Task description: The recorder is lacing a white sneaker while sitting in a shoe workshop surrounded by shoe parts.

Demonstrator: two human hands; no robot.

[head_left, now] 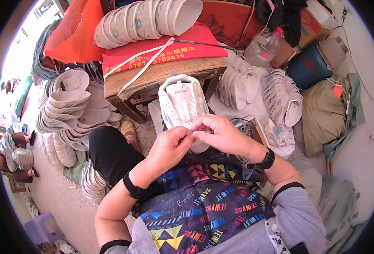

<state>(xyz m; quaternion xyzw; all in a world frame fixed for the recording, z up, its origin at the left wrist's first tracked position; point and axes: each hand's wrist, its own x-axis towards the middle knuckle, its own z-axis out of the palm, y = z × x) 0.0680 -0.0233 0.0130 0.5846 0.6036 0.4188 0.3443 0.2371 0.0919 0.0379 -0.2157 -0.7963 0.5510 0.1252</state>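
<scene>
A white and grey shoe upper [181,100] stands in front of me, its collar facing away and its near end by my lap. Over that near end, both hands meet with fingertips close together. My left hand [171,146] is closed in a pinch. Beside it, my right hand [221,134] pinches thumb against forefinger. Whatever is between the fingertips is too small or hidden to name. The hands partly cover the upper's near end. Dark bands circle both wrists, and a patterned apron [212,207] covers my lap.
Beyond the upper stands a low wooden bench [153,78] with a red cloth [204,40], a white strap [147,63] and a row of nested uppers [147,21]. More stacked uppers [64,110] lie left, others [282,95] right. A clear bottle [261,48] and blue jug [307,59] stand far right.
</scene>
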